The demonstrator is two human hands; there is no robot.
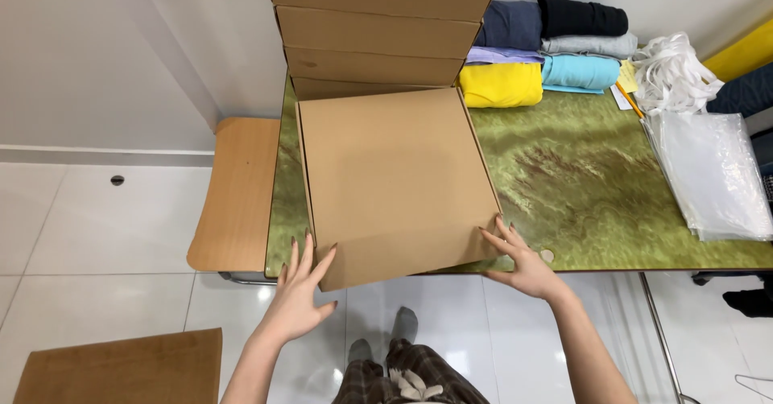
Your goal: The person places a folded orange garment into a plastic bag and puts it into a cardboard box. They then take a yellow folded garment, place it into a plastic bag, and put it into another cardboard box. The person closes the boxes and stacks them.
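Hands flanked the flat cardboard box [394,179]: your left hand [299,295] and right hand [519,263], both spread open, pressed its near corners, gripping nothing.

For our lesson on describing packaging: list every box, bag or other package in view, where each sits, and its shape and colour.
Flat cardboard box: table's near edge, square, plain brown, left hand and right hand at its front corners.
Stacked boxes: behind it, same brown, piled.
Plastic bags: table's right side, clear, flat pile.
Cardboard sheet: floor, lower left, brown.
No labels, signs or screens show.
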